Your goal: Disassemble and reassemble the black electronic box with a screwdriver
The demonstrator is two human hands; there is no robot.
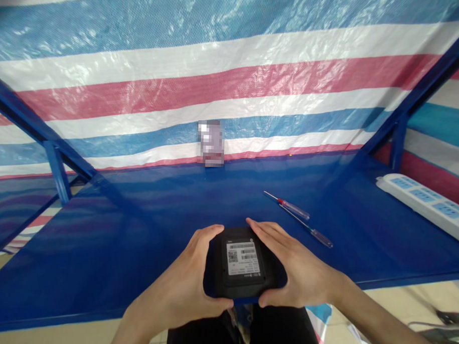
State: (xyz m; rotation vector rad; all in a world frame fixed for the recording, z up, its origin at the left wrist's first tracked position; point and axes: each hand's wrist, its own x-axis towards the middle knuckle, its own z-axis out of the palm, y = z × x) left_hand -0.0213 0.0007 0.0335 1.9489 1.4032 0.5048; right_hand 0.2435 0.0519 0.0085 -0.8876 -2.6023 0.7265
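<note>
Centrally, in the nearest plane, a black square electronic unit [244, 288] is held between both hands, close to the near edge of the blue tabletop [144, 229]; whether it touches that surface cannot be determined. Its dark casing has rounded corners and a recessed central panel. The left hand [176, 285] cups the unit's left side, with the fingers and thumb curved around its upper and lower corners. The right hand [301, 265] mirrors this from the right, with the fingers along the upper edge and the thumb at the lower edge. Both hands are grasping the unit, and neither is clenched into a fist. A white label [241, 257] on the upward face bears a QR code, barcodes and lines of small print, none legible. Below the hands are the person's dark trousers [242, 333], and a tiled floor [390, 313] lies to the right. Just beyond the right hand, two precision screwdrivers [294, 208] with translucent handles lie nearly parallel on the tabletop, one showing a red collar. Farther right rests a white power strip [420, 201] with blue sockets. At the far edge, a pixelated upright object [211, 144] stands against a blue, white and red striped tarpaulin [233, 77], with blue steel bars [405, 98] running along it.
</note>
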